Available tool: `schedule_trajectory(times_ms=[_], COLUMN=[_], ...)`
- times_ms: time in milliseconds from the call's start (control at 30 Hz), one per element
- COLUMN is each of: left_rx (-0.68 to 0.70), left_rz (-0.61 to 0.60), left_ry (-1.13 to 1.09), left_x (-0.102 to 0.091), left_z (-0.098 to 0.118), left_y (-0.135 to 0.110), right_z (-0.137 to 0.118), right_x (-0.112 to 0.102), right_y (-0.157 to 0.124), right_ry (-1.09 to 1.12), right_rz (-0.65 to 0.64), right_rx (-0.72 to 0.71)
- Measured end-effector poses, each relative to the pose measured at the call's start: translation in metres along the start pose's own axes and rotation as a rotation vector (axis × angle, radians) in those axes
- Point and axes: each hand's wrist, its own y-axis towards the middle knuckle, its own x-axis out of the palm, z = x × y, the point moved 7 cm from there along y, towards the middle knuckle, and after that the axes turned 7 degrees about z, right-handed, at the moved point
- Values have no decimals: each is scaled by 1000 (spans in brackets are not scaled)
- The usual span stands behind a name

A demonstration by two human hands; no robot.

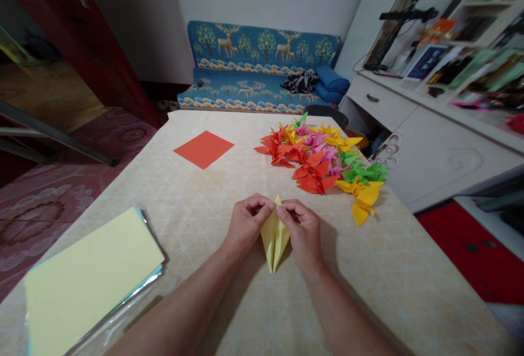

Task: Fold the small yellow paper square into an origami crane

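A pale yellow folded paper piece (274, 238), narrow and pointed at both ends, lies on the beige table (196, 203) in front of me. My left hand (246, 223) pinches its upper left side. My right hand (302, 227) pinches its upper right side, thumb and fingers meeting near the top tip. Both hands rest on the table top.
A pile of folded paper cranes (323, 162) in orange, yellow, pink and green sits at the far right. A flat orange paper square (203, 149) lies far left. A stack of coloured paper sheets (90, 279), yellow on top, is near left. White cabinets (434, 143) stand right.
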Motion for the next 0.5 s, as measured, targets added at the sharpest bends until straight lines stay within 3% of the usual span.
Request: schedule_trajectory(times_ms=[500], left_rx=[45], left_rz=[20], left_ry=[4], left_x=[-1], left_z=[4], left_y=[-1], right_z=[0], right_x=[6], right_y=[-1], right_ry=[-7], right_rz=[-115], right_rx=[4])
